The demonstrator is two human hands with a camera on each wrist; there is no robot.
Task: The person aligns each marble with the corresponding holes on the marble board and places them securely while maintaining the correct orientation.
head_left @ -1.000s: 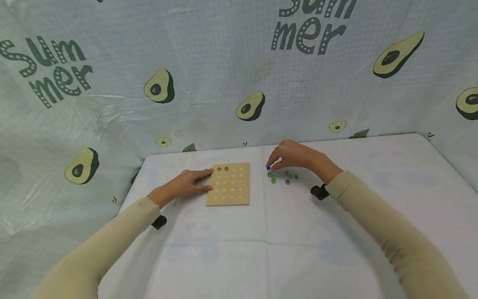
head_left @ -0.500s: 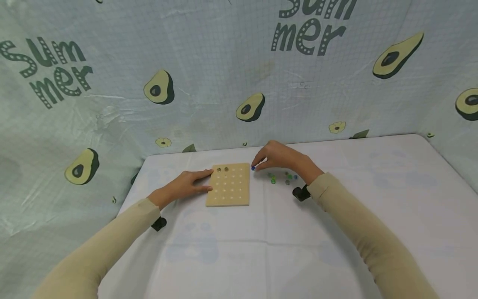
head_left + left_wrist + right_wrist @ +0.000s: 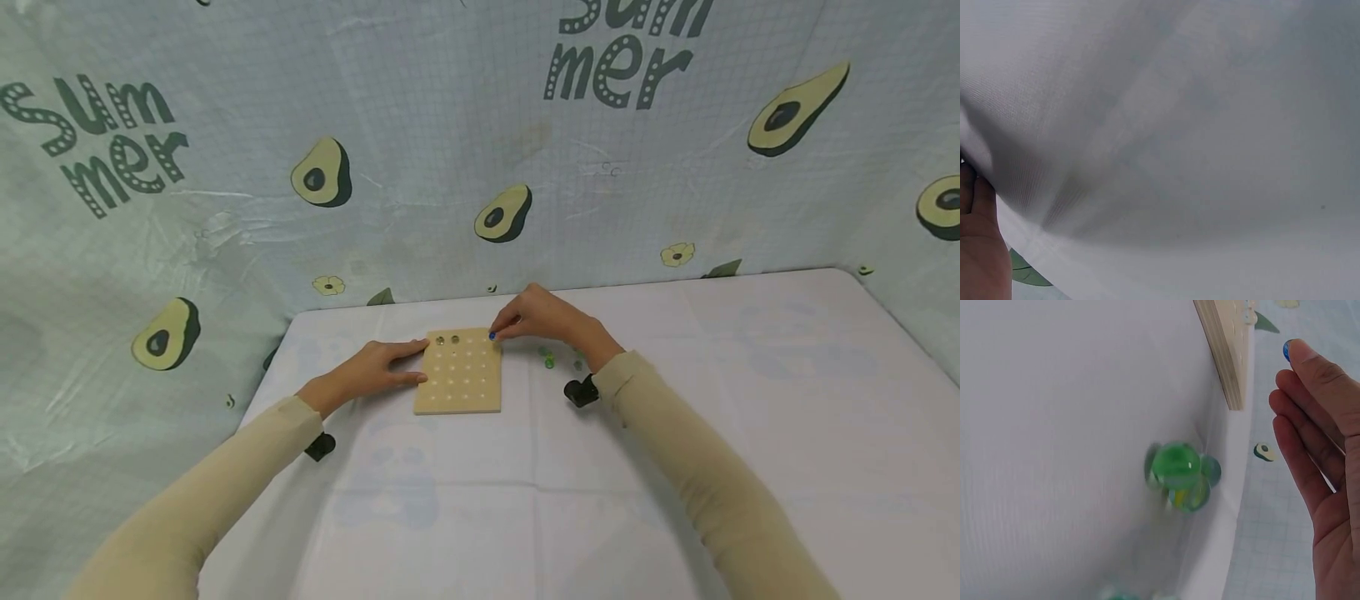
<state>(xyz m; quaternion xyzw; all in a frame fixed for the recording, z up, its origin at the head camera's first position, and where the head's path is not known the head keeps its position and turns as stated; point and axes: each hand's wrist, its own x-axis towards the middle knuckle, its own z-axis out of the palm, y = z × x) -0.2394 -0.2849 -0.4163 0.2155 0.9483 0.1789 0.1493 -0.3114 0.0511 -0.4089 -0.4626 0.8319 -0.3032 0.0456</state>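
A square wooden board (image 3: 459,379) with rows of small hollows lies on the white-covered table. Two dark, see-through marbles (image 3: 447,340) sit in hollows of its far row, towards the left. Along the board's left edge rests my left hand (image 3: 367,375), thumb and fingers spread and touching it. My right hand (image 3: 542,318) pinches a blue marble (image 3: 492,336) over the far right corner of the board. The right wrist view shows that blue marble (image 3: 1287,350) partly covered by the thumb. In the left wrist view only part of the left hand (image 3: 984,244) appears.
Several loose marbles, among them a green one (image 3: 550,362), lie on the table right of the board, some hidden by the right arm. A close green marble (image 3: 1176,465) touches others in the right wrist view. A printed curtain (image 3: 420,167) hangs behind the table.
My right hand has carried the blue marble leftwards from the loose marbles to above the board's far right corner. The left hand and board have stayed put.
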